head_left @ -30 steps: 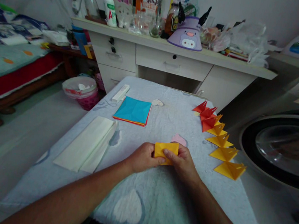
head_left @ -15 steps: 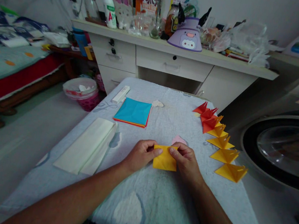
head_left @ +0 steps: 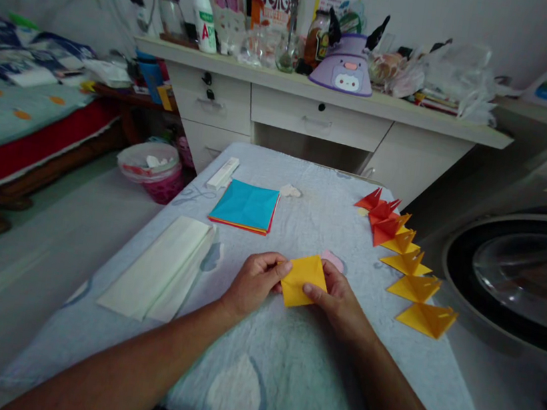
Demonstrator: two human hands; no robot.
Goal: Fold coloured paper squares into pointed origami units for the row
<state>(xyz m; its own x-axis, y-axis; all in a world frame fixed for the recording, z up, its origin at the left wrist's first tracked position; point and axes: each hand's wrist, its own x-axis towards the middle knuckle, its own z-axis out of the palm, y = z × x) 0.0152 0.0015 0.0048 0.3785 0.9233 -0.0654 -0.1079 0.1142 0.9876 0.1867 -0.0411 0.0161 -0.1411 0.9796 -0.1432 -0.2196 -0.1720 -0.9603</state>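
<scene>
A folded yellow paper square [head_left: 301, 277] is held slightly tilted above the cloth-covered table. My left hand [head_left: 260, 277] pinches its left edge, thumb on top. On the other side my right hand [head_left: 339, 298] grips the right edge, its thumb lying across the lower right part; the fingers behind the paper are hidden. Beyond my left hand lies a stack of square paper [head_left: 246, 205], blue on top with red and yellow edges below. Along the table's right side runs a row of folded paper pieces, red ones [head_left: 385, 221] farther off and yellow ones [head_left: 427, 318] nearer.
A folded pale sheet [head_left: 159, 267] lies on the left of the table [head_left: 236, 334], with a white narrow box [head_left: 223, 173] behind it. A cluttered white desk [head_left: 289, 86] stands at the back. A pink bin [head_left: 151, 172] is at left, a washing machine [head_left: 522, 265] at right.
The yellow paper has turned from level to tilted, its right side raised. My right thumb has slid from the top edge down to the lower right part.
</scene>
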